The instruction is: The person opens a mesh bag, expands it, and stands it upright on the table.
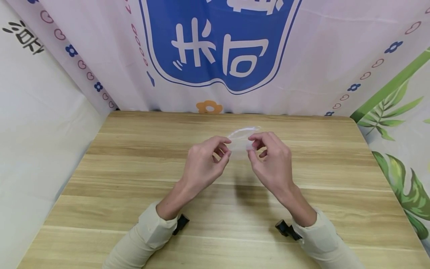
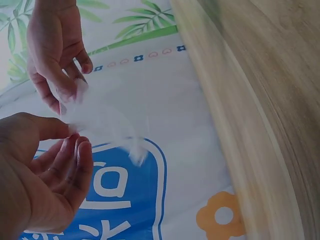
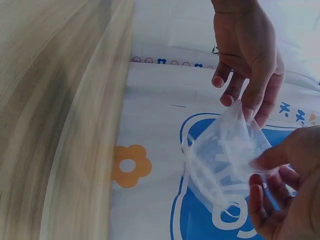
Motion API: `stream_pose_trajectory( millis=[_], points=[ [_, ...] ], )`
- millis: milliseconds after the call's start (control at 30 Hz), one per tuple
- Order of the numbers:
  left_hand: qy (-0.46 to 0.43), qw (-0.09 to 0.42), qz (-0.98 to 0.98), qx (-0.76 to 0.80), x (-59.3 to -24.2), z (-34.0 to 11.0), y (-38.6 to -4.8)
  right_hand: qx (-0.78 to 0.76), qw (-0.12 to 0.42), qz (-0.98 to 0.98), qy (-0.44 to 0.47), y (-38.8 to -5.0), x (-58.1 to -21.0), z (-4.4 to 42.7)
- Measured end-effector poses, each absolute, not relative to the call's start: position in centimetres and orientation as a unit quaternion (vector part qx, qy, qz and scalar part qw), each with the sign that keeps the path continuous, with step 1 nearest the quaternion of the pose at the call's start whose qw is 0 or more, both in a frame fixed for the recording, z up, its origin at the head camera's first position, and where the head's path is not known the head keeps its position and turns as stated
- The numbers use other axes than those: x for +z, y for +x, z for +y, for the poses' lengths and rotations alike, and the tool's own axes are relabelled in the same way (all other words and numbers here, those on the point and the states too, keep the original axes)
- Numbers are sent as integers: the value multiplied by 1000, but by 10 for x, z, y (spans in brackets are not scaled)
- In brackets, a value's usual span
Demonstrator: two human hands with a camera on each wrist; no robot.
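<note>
A small, clear plastic bag (image 1: 239, 145) is stretched between both hands above the table. The left hand (image 1: 203, 162) pinches its left side between thumb and fingertips. On the opposite side, the right hand (image 1: 276, 162) pinches the bag's right edge the same way. The right wrist view shows the bag (image 3: 212, 157) as thin, creased and see-through, hanging out away from the fingers. In the left wrist view, the bag (image 2: 117, 120) is faint against the white curtain. Whether anything lies inside it, I cannot tell.
The wooden table (image 1: 134, 179) spreads under both hands. Behind it hangs a white curtain (image 1: 315, 67) with a blue printed sign. Black camera mounts (image 1: 181, 224) sit at the sleeve cuffs. Leaf-patterned cloth (image 1: 403, 160) hangs at the right.
</note>
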State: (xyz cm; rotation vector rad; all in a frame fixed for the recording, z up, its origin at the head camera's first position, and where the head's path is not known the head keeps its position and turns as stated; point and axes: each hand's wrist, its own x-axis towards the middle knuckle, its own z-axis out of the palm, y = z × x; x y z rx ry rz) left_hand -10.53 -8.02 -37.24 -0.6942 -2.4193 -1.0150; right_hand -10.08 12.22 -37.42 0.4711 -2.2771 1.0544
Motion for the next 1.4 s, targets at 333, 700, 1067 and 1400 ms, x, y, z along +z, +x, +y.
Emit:
stream_pose_trajectory(
  millis=[333,700,1067,1400],
  points=[
    [-237,243,-869,-360,-375,-79,-104,425,281,-843,172,-100,-375,120],
    [-230,218,-846,-429,-375,-79,-104,427,291,-837,178,-101,-373,121],
    [-249,308,-785,-476,-378,-79,-110,550,231,-786,162,-103,-371,122],
    [-301,332,-759,-472,-381,-79,-113,685,151,-709,77,-104,-361,125]
  ],
)
